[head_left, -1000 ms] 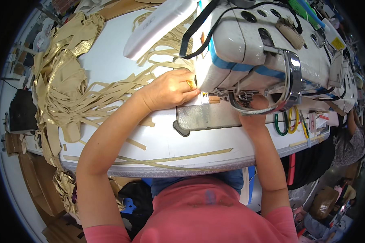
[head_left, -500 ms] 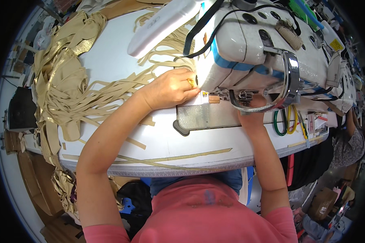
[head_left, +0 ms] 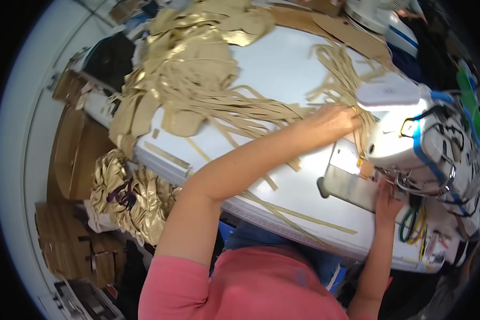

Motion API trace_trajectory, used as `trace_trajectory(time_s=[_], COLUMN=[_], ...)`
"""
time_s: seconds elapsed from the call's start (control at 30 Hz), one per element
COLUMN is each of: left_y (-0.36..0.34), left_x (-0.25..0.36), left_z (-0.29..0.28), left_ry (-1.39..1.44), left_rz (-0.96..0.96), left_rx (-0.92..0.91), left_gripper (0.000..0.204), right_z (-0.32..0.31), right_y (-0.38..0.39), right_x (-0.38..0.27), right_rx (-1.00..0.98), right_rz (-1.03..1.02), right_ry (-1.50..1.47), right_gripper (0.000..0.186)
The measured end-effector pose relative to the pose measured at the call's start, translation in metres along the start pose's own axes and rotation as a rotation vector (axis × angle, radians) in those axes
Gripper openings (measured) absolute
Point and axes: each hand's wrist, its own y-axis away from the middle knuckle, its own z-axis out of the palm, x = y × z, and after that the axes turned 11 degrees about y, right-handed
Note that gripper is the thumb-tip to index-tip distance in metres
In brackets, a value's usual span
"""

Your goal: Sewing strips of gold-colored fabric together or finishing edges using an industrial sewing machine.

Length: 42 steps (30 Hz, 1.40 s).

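Note:
My left hand (head_left: 336, 122) reaches beside the white sewing machine (head_left: 397, 144), fingers curled onto long beige fabric strips (head_left: 365, 130) leading toward it. Below the machine head, my right hand (head_left: 389, 197) is at the metal needle area, its fingers partly hidden and blurred; what it holds is unclear. A grey metal plate (head_left: 346, 189) lies between my forearms, near a small orange block (head_left: 365, 169). A white lamp (head_left: 386, 93) sits above the machine.
Beige and gold fabric pieces (head_left: 197, 64) heap on the white table (head_left: 261, 53). Green and yellow scissors (head_left: 416, 226) lie at right. Cardboard (head_left: 357, 40) lines the back; crumpled gold fabric (head_left: 128, 202) and boxes (head_left: 72, 154) sit off the left edge.
The view has swung leftward, shifting the table and machine right in the picture. My left hand has moved slightly farther back along the strips; my right hand stays under the machine.

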Motion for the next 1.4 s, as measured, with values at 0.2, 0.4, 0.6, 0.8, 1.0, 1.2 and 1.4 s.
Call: trace_trajectory(time_s=[0.2,0.4,0.6,0.8,1.0,1.2,1.4], left_y=[0.079,0.188,0.204,0.189,0.177,0.146,0.110], left_x=[0.000,-0.025,-0.021,-0.030,-0.023,0.014,0.056], left_z=[-0.108,-0.219,-0.224,-0.213,-0.212,-0.204,-0.169], left_ry=[-0.010,-0.171,-0.095,-0.097,-0.157,0.501,0.827], left_rz=[-0.151,-0.525,-0.527,-0.421,-0.379,-0.651,-0.616], left_rx=[0.047,0.223,0.181,0.010,-0.037,-0.203,-0.344], left_gripper=[0.016,0.015,0.015,0.014,0.010,0.008,0.008], right_z=[0.007,0.007,0.008,0.011,0.052,0.121,0.156], right_y=[-0.005,-0.008,-0.008,0.000,0.016,0.008,0.009], right_x=[-0.016,-0.026,-0.037,-0.052,-0.110,-0.167,-0.170], right_rx=[-0.012,-0.055,-0.088,-0.078,-0.278,-0.519,-0.916], right_rz=[-0.076,-0.056,-0.239,-0.395,-0.551,-0.566,-0.108], right_ry=[-0.031,0.147,0.325,0.399,0.345,0.077,-0.410], right_gripper=[0.013,0.021,0.022,0.016,0.009,0.028,0.030])
